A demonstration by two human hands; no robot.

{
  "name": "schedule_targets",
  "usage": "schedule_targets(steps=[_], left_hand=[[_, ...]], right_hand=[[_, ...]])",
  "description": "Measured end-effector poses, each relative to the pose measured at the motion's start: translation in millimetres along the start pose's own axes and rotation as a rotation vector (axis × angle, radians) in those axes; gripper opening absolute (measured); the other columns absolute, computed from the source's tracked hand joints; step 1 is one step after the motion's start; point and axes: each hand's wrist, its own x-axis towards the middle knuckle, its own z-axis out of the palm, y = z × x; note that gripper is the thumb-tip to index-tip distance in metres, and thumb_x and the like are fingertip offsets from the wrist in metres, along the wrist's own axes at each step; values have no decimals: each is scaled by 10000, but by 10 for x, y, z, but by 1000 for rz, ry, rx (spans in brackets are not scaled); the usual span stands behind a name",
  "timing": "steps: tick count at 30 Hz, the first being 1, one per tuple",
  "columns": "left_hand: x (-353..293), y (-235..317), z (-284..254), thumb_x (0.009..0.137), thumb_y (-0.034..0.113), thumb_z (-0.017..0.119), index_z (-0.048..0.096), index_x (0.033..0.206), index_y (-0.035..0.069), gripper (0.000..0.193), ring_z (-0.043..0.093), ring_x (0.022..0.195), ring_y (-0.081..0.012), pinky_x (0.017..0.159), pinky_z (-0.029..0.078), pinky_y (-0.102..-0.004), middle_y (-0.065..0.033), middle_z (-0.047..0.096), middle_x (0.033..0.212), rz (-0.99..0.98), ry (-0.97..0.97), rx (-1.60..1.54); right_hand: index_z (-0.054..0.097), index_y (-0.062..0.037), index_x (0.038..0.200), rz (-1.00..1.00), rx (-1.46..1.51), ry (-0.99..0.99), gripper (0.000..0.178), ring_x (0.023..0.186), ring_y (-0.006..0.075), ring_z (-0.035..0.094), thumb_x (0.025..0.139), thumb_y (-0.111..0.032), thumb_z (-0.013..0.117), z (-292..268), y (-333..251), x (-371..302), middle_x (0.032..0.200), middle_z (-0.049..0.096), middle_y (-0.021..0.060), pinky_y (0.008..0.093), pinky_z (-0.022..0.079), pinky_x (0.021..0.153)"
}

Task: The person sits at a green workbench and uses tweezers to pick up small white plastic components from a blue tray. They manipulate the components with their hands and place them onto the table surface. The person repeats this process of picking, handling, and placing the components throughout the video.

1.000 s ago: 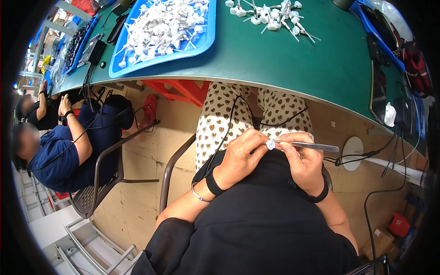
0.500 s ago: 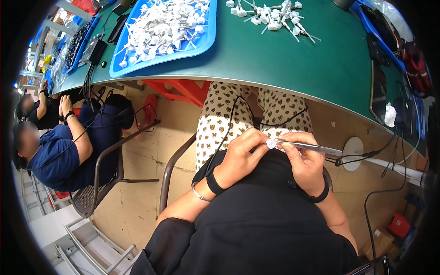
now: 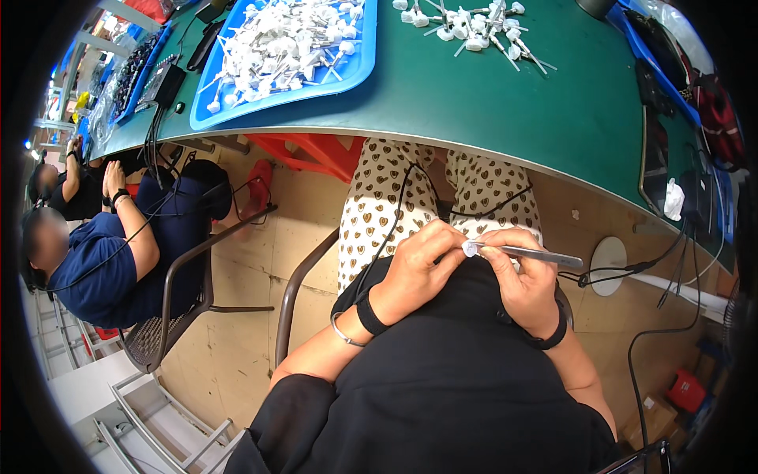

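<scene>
Above my lap, my left hand pinches a small white plastic part between thumb and fingertips. Its far side is hidden by the fingers. My right hand is closed around metal tweezers, whose blunt end points out to the right. The tips of the tweezers meet the white part, or lie very close to it; the fingers cover the exact contact. Similar white-headed parts with thin stems fill a blue tray on the table, and a loose pile of white parts lies right of that tray.
The green table curves in front of my knees. Another person sits at my left on a brown chair. Black cables hang at the right. A blue bin and a crumpled white tissue are on the table's right side.
The tweezers have shifted very slightly left and tilted a little. The white part has turned slightly in my left fingertips. Both hands keep their grip.
</scene>
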Motion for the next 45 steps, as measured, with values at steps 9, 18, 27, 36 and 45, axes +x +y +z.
schedule_targets(steps=[9, 18, 27, 36, 45], left_hand=[[-2, -7, 3, 876, -36, 753, 699, 977, -9, 118, 694, 813, -223, 696, 571, -311, -114, 684, 927, -10, -8, -12], [-10, -5, -1, 879, -38, 747, 700, 985, -8, 120, 696, 812, -227, 700, 572, -315, -117, 688, 939, -9, -20, -20], [1, 10, -21, 866, -42, 747, 703, 997, -6, 143, 697, 834, -252, 718, 567, -328, -124, 697, 957, 1, -37, -28], [-23, -7, -29, 852, -48, 752, 706, 1005, -8, 165, 698, 859, -258, 736, 565, -331, -125, 703, 974, -33, -57, -52], [3, -6, -95, 851, -47, 754, 706, 1005, -8, 165, 702, 873, -250, 752, 564, -332, -119, 708, 965, -43, -80, -52]], right_hand=[[679, 4, 1028, 6, 20, 16, 85, 799, 201, 709, 949, -14, 706, 7, 33, -16, 927, 728, 106, 300, 559, 711], [683, 7, 1004, -4, 9, 3, 70, 800, 220, 700, 944, -20, 710, -3, 13, -10, 923, 724, 105, 319, 551, 709], [685, 2, 969, -119, -76, -39, 79, 765, 271, 679, 907, -17, 730, -17, -23, 62, 878, 717, 110, 349, 546, 682], [659, -4, 982, -241, -127, -98, 105, 739, 288, 664, 897, 14, 718, -33, -26, 109, 871, 705, 129, 364, 537, 659], [660, 14, 1029, -182, -38, -130, 164, 850, 279, 697, 883, 48, 727, -64, -1, 97, 956, 714, 144, 354, 564, 747]])
